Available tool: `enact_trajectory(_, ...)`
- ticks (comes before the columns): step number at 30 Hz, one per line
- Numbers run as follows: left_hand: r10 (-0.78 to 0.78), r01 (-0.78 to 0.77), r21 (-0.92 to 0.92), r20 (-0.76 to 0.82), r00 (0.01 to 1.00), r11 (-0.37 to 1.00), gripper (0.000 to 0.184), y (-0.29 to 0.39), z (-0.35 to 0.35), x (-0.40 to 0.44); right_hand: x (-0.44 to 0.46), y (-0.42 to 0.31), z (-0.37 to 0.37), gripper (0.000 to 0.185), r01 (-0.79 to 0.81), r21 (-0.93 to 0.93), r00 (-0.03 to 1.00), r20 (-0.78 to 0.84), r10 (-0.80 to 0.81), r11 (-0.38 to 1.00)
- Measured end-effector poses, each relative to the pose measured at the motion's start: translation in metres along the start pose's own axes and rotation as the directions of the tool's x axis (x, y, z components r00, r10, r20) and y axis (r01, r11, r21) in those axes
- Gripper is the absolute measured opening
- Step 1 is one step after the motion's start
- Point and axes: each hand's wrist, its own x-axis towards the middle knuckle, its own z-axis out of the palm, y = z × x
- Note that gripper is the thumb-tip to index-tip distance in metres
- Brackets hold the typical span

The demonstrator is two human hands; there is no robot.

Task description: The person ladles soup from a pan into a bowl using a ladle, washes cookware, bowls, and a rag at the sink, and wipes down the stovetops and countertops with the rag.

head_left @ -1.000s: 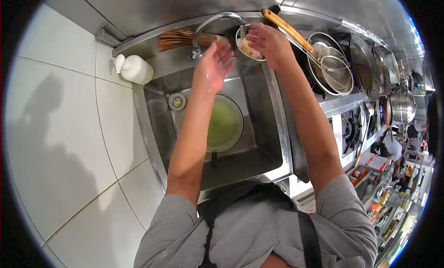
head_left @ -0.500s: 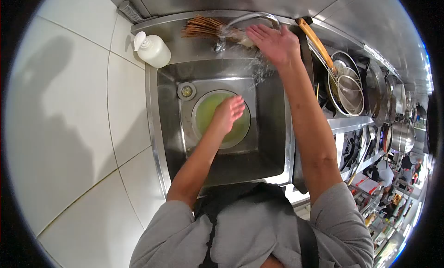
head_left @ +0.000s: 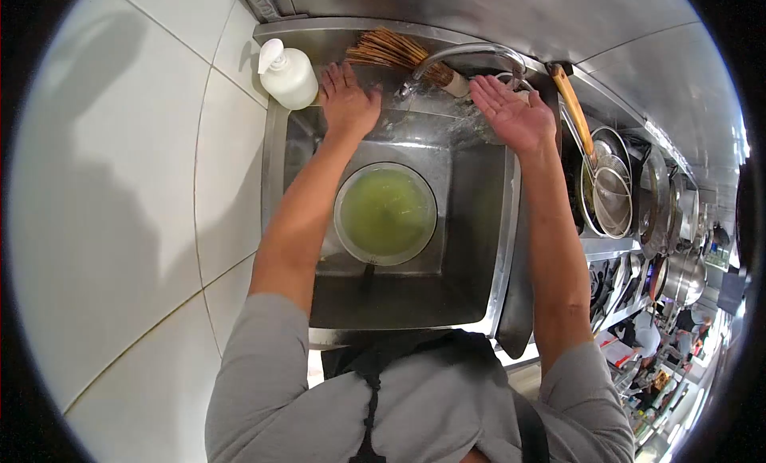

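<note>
My left hand (head_left: 349,102) lies with its fingers spread at the sink's back ledge, close beside a white pump bottle (head_left: 289,81). Palm up and fingers extended, my right hand (head_left: 517,120) is by the outlet end of the curved faucet (head_left: 467,49), where water splashes over the ledge. Neither hand holds anything. Down in the steel sink (head_left: 407,299) sits a round bowl (head_left: 339,214) of cloudy green liquid. Behind the faucet, a bundled stick brush (head_left: 391,49) rests on the ledge.
White tiles (head_left: 120,223) border the sink on the left. To the right, a wooden handle (head_left: 573,108) and wire strainers (head_left: 612,193) stand near pans along a stove line. Other people are at work far off at the lower right.
My left hand has moved from above the bowl to the back ledge beside the pump bottle. My right hand stays palm up near the faucet; the view has shifted slightly.
</note>
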Motion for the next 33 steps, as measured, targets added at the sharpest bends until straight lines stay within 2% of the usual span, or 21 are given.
enact_trajectory(4, 0.155, -0.156, 0.04, 0.038, 0.987, 0.987, 0.078, 0.017, 0.023, -0.012, -0.007, -0.002, 0.015, 0.084, -0.055, -0.031, 0.997, 0.06, 0.057, 0.998)
enact_trajectory(7, 0.353, -0.356, -0.008, 0.161, 0.922, 0.934, 0.079, 0.006, 0.01, -0.022, 0.005, -0.002, 0.011, 0.083, 0.041, -0.055, 0.981, -0.188, -0.05, 0.998)
enact_trajectory(9, 0.532, -0.54, -0.044, 0.249, 0.809, 0.841, 0.077, -0.003, 0.009, -0.032, 0.014, 0.006, 0.017, 0.084, 0.022, 0.058, 0.999, 0.036, -0.024, 0.998)
enact_trajectory(10, 0.522, -0.535, -0.034, 0.277, 0.806, 0.844, 0.075, -0.002, -0.001, -0.038, 0.014, 0.01, 0.021, 0.085, 0.013, 0.114, 0.989, 0.143, -0.029, 0.993)
enact_trajectory(11, 0.521, -0.537, -0.034, 0.303, 0.798, 0.843, 0.073, 0.001, -0.011, -0.045, 0.014, 0.013, 0.023, 0.083, 0.043, 0.155, 0.988, 0.138, -0.064, 0.987)
enact_trajectory(14, 0.541, -0.58, -0.055, 0.439, 0.718, 0.813, 0.068, 0.011, -0.029, -0.094, 0.015, -0.005, 0.001, 0.081, 0.167, -0.177, 0.973, -0.129, -0.191, 0.97)
enact_trajectory(15, 0.52, -0.519, -0.139, 0.457, 0.722, 0.843, 0.065, 0.006, -0.028, -0.124, 0.004, -0.006, 0.003, 0.065, 0.212, -0.346, 0.912, -0.265, -0.312, 0.914)
enact_trajectory(16, 0.497, -0.45, -0.22, 0.483, 0.72, 0.865, 0.063, -0.002, -0.025, -0.158, -0.004, -0.013, -0.007, 0.06, 0.213, -0.629, 0.888, -0.193, -0.416, 0.748)
enact_trajectory(17, 0.398, -0.287, -0.281, 0.533, 0.747, 0.916, 0.06, -0.008, -0.025, -0.19, -0.012, -0.022, -0.027, 0.055, 0.187, -0.842, 0.866, -0.101, -0.49, 0.505)
enact_trajectory(18, 0.296, -0.114, -0.325, 0.593, 0.749, 0.939, 0.058, -0.013, -0.024, -0.219, -0.018, -0.029, -0.049, 0.051, 0.135, -0.968, 0.85, 0.003, -0.527, 0.213)
enact_trajectory(19, 0.19, 0.021, -0.302, 0.649, 0.737, 0.953, 0.056, -0.018, -0.02, -0.246, -0.013, -0.038, -0.071, 0.043, 0.073, -0.996, 0.832, 0.084, -0.548, -0.043)
enact_trajectory(20, 0.081, 0.154, -0.265, 0.701, 0.709, 0.952, 0.054, -0.024, -0.014, -0.27, -0.012, -0.04, -0.072, 0.045, 0.066, -0.963, 0.825, 0.199, -0.528, -0.261)
enact_trajectory(22, 0.066, 0.232, -0.298, 0.732, 0.678, 0.926, 0.05, -0.039, 0.003, -0.309, -0.002, -0.038, -0.067, 0.052, 0.052, -0.764, 0.815, 0.405, -0.415, -0.643)
enact_trajectory(23, 0.102, 0.237, -0.336, 0.743, 0.662, 0.911, 0.048, -0.04, 0.007, -0.321, 0.03, -0.051, -0.106, 0.06, 0.171, -0.781, 0.826, 0.446, -0.345, -0.601)
enact_trajectory(24, 0.138, 0.242, -0.372, 0.752, 0.645, 0.896, 0.047, -0.04, 0.01, -0.33, 0.054, -0.06, -0.132, 0.062, 0.196, -0.529, 0.847, 0.515, -0.129, -0.826)
enact_trajectory(25, 0.173, 0.248, -0.406, 0.759, 0.628, 0.88, 0.045, -0.04, 0.011, -0.334, 0.074, -0.067, -0.152, 0.064, 0.236, -0.217, 0.859, 0.503, 0.099, -0.947)
enact_trajectory(27, 0.243, 0.261, -0.462, 0.775, 0.583, 0.848, 0.042, -0.037, 0.009, -0.332, 0.095, -0.075, -0.159, 0.064, 0.261, 0.099, 0.923, 0.266, 0.278, -0.96)
enact_trajectory(28, 0.279, 0.27, -0.488, 0.783, 0.556, 0.83, 0.04, -0.035, 0.006, -0.331, 0.101, -0.071, -0.149, 0.061, 0.232, 0.085, 0.964, 0.111, 0.24, -0.969)
enact_trajectory(30, 0.298, 0.232, -0.483, 0.783, 0.546, 0.844, 0.04, -0.032, 0.0, -0.321, 0.102, -0.059, -0.135, 0.052, 0.047, -0.017, 0.998, -0.052, 0.047, -0.999)
enact_trajectory(31, 0.309, 0.213, -0.484, 0.781, 0.543, 0.849, 0.04, -0.029, -0.001, -0.315, 0.095, -0.048, -0.128, 0.047, -0.108, -0.104, 0.993, -0.068, -0.102, -0.989)
enact_trajectory(33, 0.32, 0.223, -0.496, 0.782, 0.535, 0.839, 0.04, -0.019, 0.002, -0.304, 0.074, -0.041, -0.085, 0.047, -0.024, -0.034, 0.991, -0.132, -0.02, -0.999)
